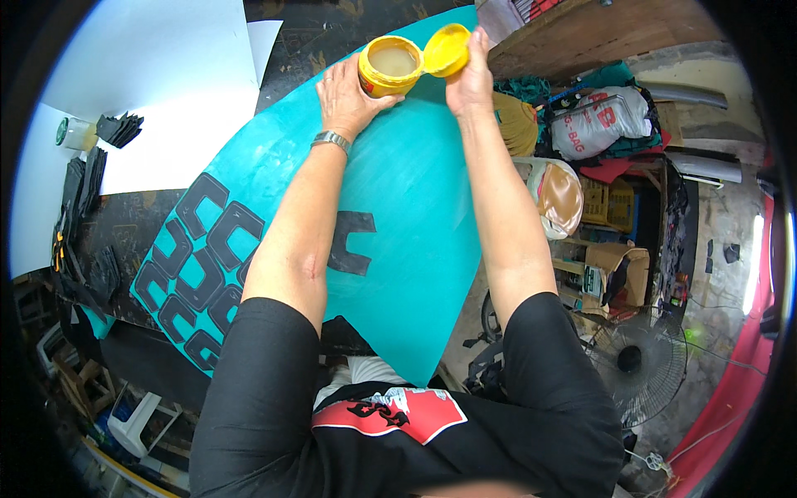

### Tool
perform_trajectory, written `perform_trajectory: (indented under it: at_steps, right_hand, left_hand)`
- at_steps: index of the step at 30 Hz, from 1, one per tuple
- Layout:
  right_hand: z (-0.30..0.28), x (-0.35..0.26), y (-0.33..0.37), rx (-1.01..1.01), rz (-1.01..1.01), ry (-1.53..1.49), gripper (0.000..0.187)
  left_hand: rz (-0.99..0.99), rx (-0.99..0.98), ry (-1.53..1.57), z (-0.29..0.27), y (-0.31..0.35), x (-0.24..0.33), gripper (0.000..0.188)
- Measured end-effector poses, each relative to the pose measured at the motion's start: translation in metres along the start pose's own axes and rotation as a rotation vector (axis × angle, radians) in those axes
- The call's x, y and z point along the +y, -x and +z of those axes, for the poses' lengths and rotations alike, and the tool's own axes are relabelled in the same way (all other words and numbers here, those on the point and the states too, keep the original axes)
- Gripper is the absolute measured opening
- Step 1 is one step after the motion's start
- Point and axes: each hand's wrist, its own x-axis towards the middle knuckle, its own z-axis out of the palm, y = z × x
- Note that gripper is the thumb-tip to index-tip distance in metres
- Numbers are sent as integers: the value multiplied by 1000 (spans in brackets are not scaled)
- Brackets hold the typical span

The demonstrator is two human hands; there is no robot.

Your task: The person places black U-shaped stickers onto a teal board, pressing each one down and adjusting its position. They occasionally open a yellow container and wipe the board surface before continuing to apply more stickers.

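Observation:
My left hand (349,101) is wrapped round the left side of a yellow plastic jar (384,84), whose open mouth shows a pale, cloudy liquid (393,61). Its yellow lid (446,48) is tilted up at the jar's right, its edge meeting the rim; whether the two are joined I cannot tell. The fingers of my right hand (471,76) grip the lid's right edge. Under both arms lies a large teal sheet (407,183). Several black U-shaped pieces (203,286) cover its left end, and a single black U-shaped piece (354,242) lies near its middle.
White sheets (170,91) lie at the far left, with a small clear jar (75,133) and black strips (120,129). On the right are a broom head (516,124), a stuffed grey bag (602,123), a cardboard box (627,270) and a fan (635,361). A white plastic chair (141,423) stands lower left.

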Motion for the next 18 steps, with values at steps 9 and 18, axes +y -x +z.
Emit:
perform_trajectory:
  at_steps: [9, 18]
  right_hand:
    - [42, 18, -17, -300, -280, 1192, 72]
    - [31, 5, 20, -312, -438, 1168, 85]
  left_hand:
    - [19, 15, -41, -7, 1, 2, 103]
    - [15, 51, -4, -4, 2, 2, 99]
